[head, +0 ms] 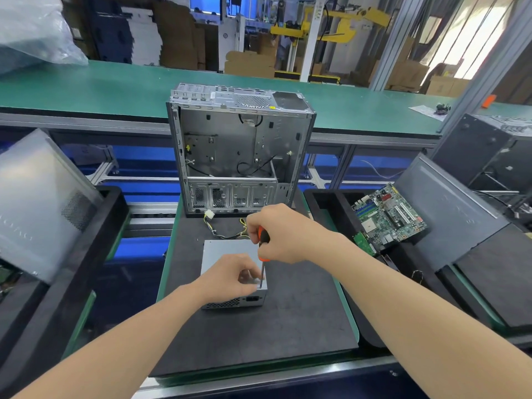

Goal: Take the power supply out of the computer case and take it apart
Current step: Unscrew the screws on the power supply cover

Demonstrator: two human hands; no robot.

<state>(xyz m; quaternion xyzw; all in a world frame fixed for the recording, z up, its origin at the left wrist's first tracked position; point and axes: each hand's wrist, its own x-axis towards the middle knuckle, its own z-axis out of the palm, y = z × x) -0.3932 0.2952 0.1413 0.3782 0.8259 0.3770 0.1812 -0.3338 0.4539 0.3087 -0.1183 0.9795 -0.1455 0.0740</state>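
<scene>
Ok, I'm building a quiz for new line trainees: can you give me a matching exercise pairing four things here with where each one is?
Things:
1 power supply
2 computer case
3 screwdriver
4 circuit board

Places:
A gripped by the right hand
B in the black tray on the right
C flat on the black mat, near side
D standing open at the mat's far end

Pairs: 1-C, 2-D, 3-A, 4-B

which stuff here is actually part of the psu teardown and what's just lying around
In the job: power supply; screwdriver in the right hand; left hand on the supply's top; computer case.
Lying about: motherboard; grey side panel at left; plastic bag.
</scene>
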